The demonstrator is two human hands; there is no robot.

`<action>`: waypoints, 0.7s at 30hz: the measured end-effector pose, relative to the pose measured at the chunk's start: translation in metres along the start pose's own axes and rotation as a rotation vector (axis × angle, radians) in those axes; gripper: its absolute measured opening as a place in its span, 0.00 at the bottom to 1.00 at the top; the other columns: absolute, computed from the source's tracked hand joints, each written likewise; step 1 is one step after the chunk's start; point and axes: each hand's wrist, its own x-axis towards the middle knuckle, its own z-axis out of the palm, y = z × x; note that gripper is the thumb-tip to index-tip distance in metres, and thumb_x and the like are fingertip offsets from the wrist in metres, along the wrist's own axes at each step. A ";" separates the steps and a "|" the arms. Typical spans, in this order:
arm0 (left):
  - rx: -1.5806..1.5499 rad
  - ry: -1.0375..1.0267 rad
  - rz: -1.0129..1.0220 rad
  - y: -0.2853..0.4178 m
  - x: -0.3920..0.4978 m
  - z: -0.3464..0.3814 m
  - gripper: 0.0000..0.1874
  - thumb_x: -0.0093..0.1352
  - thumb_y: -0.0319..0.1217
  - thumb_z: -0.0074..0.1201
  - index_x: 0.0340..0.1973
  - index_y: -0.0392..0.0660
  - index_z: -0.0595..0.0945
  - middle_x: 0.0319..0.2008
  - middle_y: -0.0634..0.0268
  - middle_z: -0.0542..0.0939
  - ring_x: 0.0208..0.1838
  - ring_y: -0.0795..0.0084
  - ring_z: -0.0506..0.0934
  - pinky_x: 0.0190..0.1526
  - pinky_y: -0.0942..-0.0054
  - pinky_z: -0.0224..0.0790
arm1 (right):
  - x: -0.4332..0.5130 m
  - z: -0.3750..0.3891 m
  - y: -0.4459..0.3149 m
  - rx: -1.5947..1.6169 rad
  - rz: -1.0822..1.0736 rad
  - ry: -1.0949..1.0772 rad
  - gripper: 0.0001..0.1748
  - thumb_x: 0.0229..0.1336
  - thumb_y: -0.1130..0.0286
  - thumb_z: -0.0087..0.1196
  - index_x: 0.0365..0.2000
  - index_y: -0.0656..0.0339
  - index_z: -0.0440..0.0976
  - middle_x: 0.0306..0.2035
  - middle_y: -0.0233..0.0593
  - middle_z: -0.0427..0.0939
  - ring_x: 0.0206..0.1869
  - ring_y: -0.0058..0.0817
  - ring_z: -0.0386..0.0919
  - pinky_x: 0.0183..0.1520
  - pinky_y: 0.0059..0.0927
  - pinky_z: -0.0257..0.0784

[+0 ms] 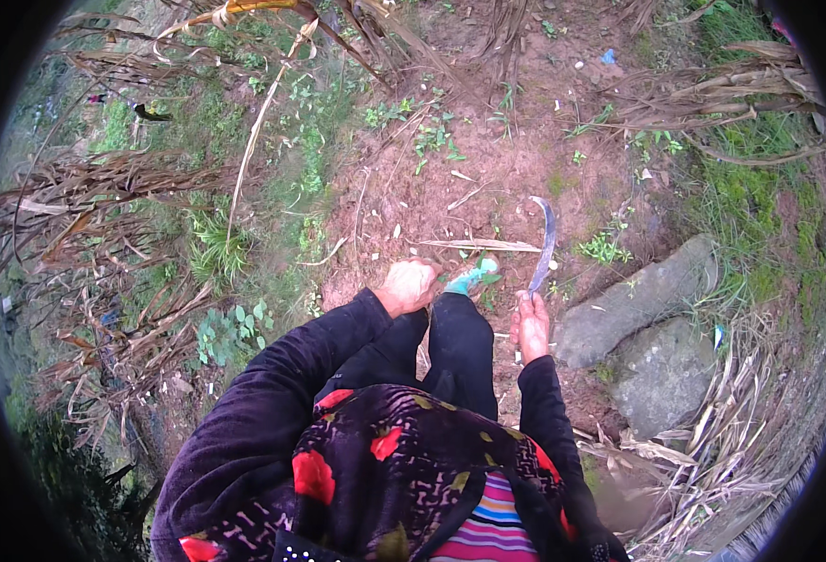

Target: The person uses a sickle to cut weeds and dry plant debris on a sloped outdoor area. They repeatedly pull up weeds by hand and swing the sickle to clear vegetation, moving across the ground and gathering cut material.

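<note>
My right hand (531, 327) is closed around the handle of a sickle, its curved metal blade (546, 242) pointing up and away from me. The handle is mostly hidden in my fingers. My left hand (410, 284) is held above my left leg with the fingers curled in; whether anything is inside them cannot be told. Between the hands, a light green shoe (470, 278) shows beyond my dark trouser leg. A long dry leaf (483, 245) lies on the reddish soil just beyond the shoe, close to the blade.
Two large stones (638, 298) (666, 379) lie to the right, with dry stalks and husks (722, 435) beside them. Bundled dry corn stalks (729, 95) stand at the upper right, and more dry stalks (104, 204) at the left. Small green weeds (604, 247) grow from the soil.
</note>
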 end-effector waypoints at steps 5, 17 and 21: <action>0.109 -0.018 -0.120 -0.024 0.029 -0.003 0.14 0.61 0.34 0.50 0.40 0.45 0.80 0.30 0.52 0.80 0.37 0.52 0.79 0.38 0.57 0.73 | 0.080 0.000 0.000 -0.363 -0.138 -0.068 0.11 0.63 0.58 0.47 0.32 0.55 0.67 0.17 0.24 0.61 0.12 0.15 0.59 0.12 0.21 0.54; 0.181 -0.159 0.165 -0.136 0.105 0.007 0.08 0.62 0.33 0.48 0.32 0.42 0.75 0.26 0.54 0.77 0.36 0.53 0.77 0.37 0.57 0.70 | 0.183 0.031 -0.008 -0.285 -0.124 0.060 0.20 0.63 0.56 0.45 0.44 0.64 0.71 0.17 0.32 0.68 0.17 0.20 0.65 0.20 0.27 0.60; 0.258 -0.197 0.143 -0.197 0.141 -0.005 0.07 0.60 0.33 0.50 0.30 0.43 0.76 0.24 0.56 0.76 0.32 0.53 0.77 0.34 0.56 0.70 | 0.213 0.075 0.011 -0.274 -0.054 0.292 0.22 0.62 0.61 0.43 0.54 0.60 0.65 0.19 0.38 0.70 0.15 0.26 0.67 0.18 0.32 0.62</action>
